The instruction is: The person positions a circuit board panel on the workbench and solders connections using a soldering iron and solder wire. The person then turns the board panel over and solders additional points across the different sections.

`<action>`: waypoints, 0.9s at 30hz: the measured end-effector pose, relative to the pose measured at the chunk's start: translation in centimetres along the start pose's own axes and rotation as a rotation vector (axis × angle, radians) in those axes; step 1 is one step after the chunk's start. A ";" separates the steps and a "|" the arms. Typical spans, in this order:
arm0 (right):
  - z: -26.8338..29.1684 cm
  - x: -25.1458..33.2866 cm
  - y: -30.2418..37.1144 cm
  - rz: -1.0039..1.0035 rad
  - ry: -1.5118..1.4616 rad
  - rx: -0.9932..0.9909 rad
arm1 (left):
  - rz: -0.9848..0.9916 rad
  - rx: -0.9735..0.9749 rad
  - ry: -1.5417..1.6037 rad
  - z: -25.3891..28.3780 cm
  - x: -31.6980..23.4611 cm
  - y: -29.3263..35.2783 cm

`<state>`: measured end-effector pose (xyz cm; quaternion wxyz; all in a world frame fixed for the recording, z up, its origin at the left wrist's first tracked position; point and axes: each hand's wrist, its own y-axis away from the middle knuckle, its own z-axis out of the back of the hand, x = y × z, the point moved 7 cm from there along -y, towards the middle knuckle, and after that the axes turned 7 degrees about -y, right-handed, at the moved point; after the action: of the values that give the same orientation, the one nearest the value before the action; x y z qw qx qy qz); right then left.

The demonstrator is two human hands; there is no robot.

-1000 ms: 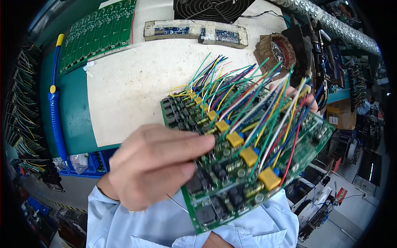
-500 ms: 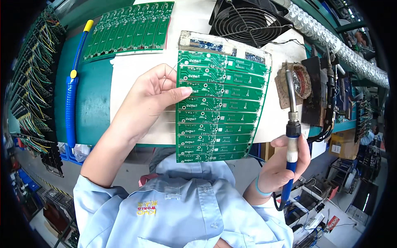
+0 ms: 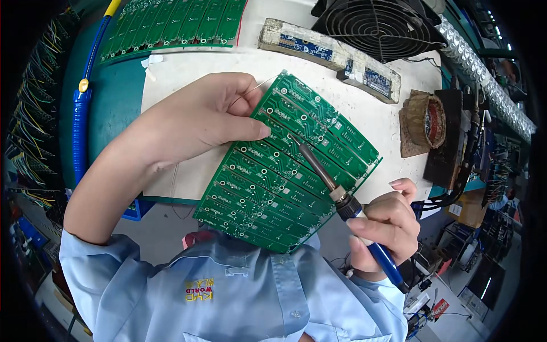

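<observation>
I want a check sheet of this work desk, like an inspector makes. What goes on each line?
Surface: white mat on a teal bench, partly covered.
Job's things: green circuit board, tilted, solder side up; soldering iron with its tip on the board; thin solder wire.
Clutter: more green boards; wooden block; tip-cleaning stand.
Grippers: left hand pinches the board's upper left edge; right hand has a pen grip on the iron's handle.
Cables: blue coiled hose; wire bundles at far left.
Surroundings: fan; ribbed silver duct.
</observation>
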<state>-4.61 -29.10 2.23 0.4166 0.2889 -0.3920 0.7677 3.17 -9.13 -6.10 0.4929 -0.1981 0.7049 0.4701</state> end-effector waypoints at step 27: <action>-2.8 1.2 0.4 0.082 0.307 0.056 | 0.068 -0.021 -0.001 0.3 0.2 -0.1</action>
<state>-5.85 -26.39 1.52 0.4315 0.1635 -0.3137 0.8298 3.30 -8.91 -6.39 0.4746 -0.1789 0.7060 0.4943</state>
